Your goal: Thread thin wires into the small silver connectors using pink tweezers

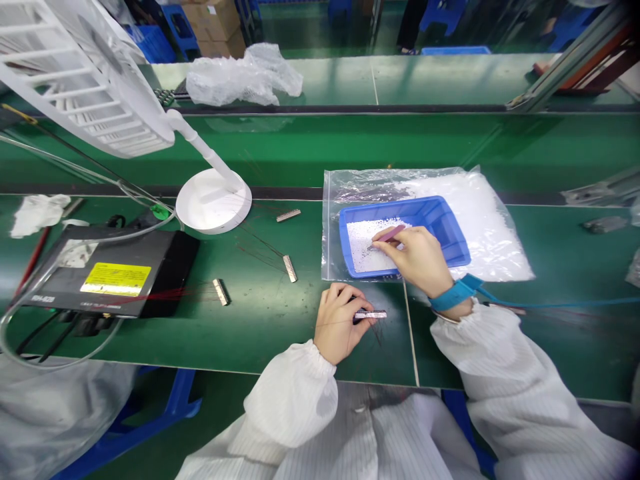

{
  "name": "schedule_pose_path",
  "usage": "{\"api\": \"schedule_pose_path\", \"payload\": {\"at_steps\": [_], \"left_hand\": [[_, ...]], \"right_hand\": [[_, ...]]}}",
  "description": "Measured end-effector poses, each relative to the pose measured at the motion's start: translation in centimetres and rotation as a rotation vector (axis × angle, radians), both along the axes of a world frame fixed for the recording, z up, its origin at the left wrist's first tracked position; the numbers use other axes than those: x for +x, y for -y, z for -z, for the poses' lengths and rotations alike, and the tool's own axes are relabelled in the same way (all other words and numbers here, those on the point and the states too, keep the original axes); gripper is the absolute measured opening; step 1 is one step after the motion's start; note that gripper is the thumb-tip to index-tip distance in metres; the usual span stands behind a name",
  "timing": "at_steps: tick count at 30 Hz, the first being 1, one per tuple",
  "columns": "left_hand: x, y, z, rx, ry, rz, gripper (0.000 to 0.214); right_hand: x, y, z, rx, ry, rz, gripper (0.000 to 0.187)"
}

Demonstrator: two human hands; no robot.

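My left hand (pixel 341 320) is closed around a small silvery connector-like block (pixel 371 314) at the bench's near side. Fine dark wires trail from the block below the fingertips. My right hand (pixel 417 257) pinches purple tweezers (pixel 391 233), their tip down among tiny white beads (pixel 367 243). Those beads lie toward the left end of a blue plastic tray (pixel 454 230). Under the tray is a clear zip bag (pixel 334 200) holding more white material (pixel 493 227). Around my right wrist sits a blue strap (pixel 454 295) with a cord leading right.
Several similar wired blocks (pixel 289 268) lie left of my hands. A white fan (pixel 214 200) stands behind them. At far left is a black control box (pixel 165 273) with tubes and cables. Crumpled plastic wrap (pixel 240 75) rests on the ledge beyond the green bench (pixel 270 333).
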State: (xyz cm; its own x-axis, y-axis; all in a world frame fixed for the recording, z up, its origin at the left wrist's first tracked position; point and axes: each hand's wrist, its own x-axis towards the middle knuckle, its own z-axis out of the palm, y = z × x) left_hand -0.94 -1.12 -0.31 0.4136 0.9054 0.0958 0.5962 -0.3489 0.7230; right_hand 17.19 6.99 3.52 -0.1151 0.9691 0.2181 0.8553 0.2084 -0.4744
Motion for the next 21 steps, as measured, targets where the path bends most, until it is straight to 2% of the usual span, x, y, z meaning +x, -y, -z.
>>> {"api": "schedule_pose_path", "payload": {"at_steps": [6, 12, 18, 21], "left_hand": [[0.0, 0.1, 0.1, 0.01, 0.006, -0.004, 0.012], [0.0, 0.0, 0.0, 0.008, 0.001, 0.001, 0.012], [0.0, -0.1, 0.0, 0.006, -0.017, -0.001, 0.013], [0.1, -0.1, -0.1, 0.002, -0.022, -0.002, 0.012]], "right_hand": [[0.1, 0.2, -0.4, 0.023, -0.044, 0.015, 0.019], [0.8, 1.8, -2.0, 0.097, -0.164, -0.011, 0.014], [1.8, 5.3, -3.7, -0.012, -0.398, 0.043, 0.017], [1.9, 7.3, -4.0, -0.114, -0.457, 0.044, 0.016]]}}
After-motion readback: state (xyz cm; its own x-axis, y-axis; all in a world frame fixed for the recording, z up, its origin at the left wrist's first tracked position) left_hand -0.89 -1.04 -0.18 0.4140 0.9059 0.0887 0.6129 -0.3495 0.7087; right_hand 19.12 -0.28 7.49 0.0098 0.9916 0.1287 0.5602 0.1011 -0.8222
